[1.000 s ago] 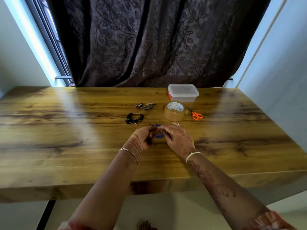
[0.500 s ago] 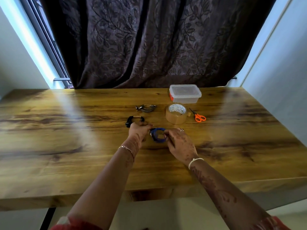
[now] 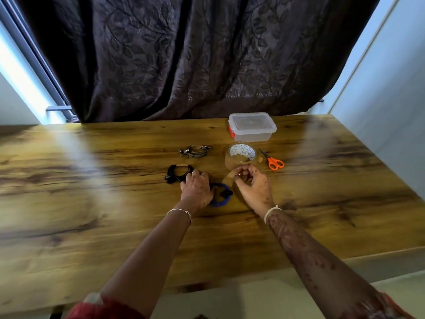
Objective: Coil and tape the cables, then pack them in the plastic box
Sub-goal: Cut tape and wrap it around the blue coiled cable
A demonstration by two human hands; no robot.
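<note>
Three coiled cables lie on the wooden table [image 3: 92, 203], and the one you are working on sits near its middle. Furthest left is the black coiled cable [image 3: 179, 174], banded with what looks like a tab of tape. The grey coiled cable [image 3: 197, 151] lies beyond it, nearer the far edge. Your left hand [image 3: 196, 188] covers the left rim of the blue coiled cable [image 3: 222, 199], fingers bent over it, holding the loops down on the tabletop. Just to the right, your right hand [image 3: 253, 184] has its fingertips bunched together, pinching a short strip of brown tape [image 3: 227, 179] above the coil. Behind it stand the brown tape roll [image 3: 241, 155] and the orange-handled scissors [image 3: 273, 161]. The lidded clear plastic box [image 3: 251, 127] sits at the far edge.

Keep the loops squeezed tight so none springs loose. Lay the strip across the exposed right side, wrap it underneath and press it onto itself. Keep the strip taut, or I expect it will fold and stick early.
</note>
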